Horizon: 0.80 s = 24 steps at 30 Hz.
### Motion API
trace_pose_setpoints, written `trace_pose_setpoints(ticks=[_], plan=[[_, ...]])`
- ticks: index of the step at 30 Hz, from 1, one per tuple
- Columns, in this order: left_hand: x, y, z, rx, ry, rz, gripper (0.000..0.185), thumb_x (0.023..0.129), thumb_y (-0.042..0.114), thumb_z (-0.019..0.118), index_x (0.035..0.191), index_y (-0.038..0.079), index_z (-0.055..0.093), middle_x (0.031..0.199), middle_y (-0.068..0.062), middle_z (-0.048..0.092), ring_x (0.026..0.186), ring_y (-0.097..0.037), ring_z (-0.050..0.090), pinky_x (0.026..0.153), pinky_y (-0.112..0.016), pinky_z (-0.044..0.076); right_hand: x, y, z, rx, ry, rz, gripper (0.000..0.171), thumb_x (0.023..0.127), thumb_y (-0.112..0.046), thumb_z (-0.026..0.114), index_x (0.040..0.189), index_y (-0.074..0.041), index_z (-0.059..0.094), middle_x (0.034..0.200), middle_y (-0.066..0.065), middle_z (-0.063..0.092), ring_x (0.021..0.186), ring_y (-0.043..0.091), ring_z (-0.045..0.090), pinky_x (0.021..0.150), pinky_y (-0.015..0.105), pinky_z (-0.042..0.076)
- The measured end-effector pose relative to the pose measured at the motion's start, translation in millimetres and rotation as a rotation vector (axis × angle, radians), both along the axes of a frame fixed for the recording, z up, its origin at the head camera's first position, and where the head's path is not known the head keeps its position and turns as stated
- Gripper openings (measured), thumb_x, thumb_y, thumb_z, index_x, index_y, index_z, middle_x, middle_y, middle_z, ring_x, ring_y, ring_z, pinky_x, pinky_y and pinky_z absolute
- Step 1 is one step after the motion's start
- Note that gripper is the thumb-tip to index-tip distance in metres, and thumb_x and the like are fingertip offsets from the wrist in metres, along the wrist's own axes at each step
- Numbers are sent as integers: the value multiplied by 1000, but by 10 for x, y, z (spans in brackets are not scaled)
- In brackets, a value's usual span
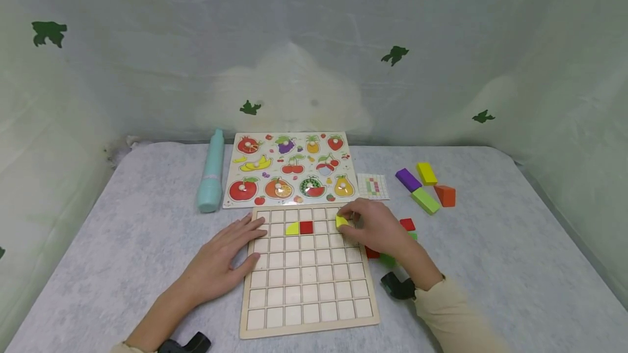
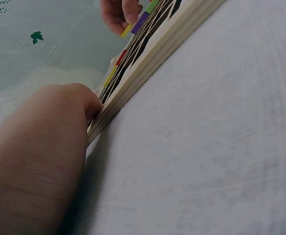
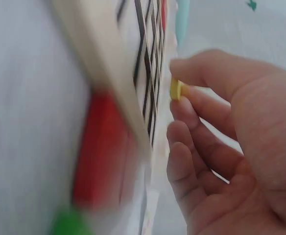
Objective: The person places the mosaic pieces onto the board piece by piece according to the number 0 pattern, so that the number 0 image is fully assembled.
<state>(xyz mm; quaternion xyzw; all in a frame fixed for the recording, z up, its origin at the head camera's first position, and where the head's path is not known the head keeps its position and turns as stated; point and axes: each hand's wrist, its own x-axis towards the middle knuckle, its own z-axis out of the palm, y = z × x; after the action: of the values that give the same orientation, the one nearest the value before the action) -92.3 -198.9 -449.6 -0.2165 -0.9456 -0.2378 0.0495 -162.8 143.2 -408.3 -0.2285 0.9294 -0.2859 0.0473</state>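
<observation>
Head view: the right hand [image 1: 378, 230] pinches a yellow piece [image 1: 341, 221] over the grid board [image 1: 308, 287]. Left hand [image 1: 223, 257] rests flat, fingers straight, on the board's edge. Two cells hold a yellow quarter-piece [image 1: 293, 229] and a red square [image 1: 306, 227].

My left hand [image 1: 223, 260] lies flat, palm down, fingers straight and spread, forearm running back to the near left. My right hand [image 1: 375, 227], farther right, arches with thumb and forefinger pinched together, sleeve at the wrist.

A grey felt-covered table [image 1: 122, 222] stands enclosed by pale plastic sheeting [image 1: 314, 42] dotted with green leaf shapes.
</observation>
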Motion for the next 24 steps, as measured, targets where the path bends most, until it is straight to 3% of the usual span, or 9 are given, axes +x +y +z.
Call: trace_pose_setpoints(ticks=[11,24], plan=[[-1,4,-2,7,-3,-2,50,95,30,72,142,22,61,160,8,47,154,-22,35,123,-51,34,63,-393,1,16,-22,17,23,90,-22,81,111,-13,78,98,-5,71,81,11,56,71,27,51],[2,-3,-7,10,6,-4,50,94,30,73,142,22,61,159,7,48,153,-22,36,124,-47,33,100,-414,-17,45,14,17,23,90,-23,82,111,-15,78,108,-3,73,89,11,58,79,29,53]])
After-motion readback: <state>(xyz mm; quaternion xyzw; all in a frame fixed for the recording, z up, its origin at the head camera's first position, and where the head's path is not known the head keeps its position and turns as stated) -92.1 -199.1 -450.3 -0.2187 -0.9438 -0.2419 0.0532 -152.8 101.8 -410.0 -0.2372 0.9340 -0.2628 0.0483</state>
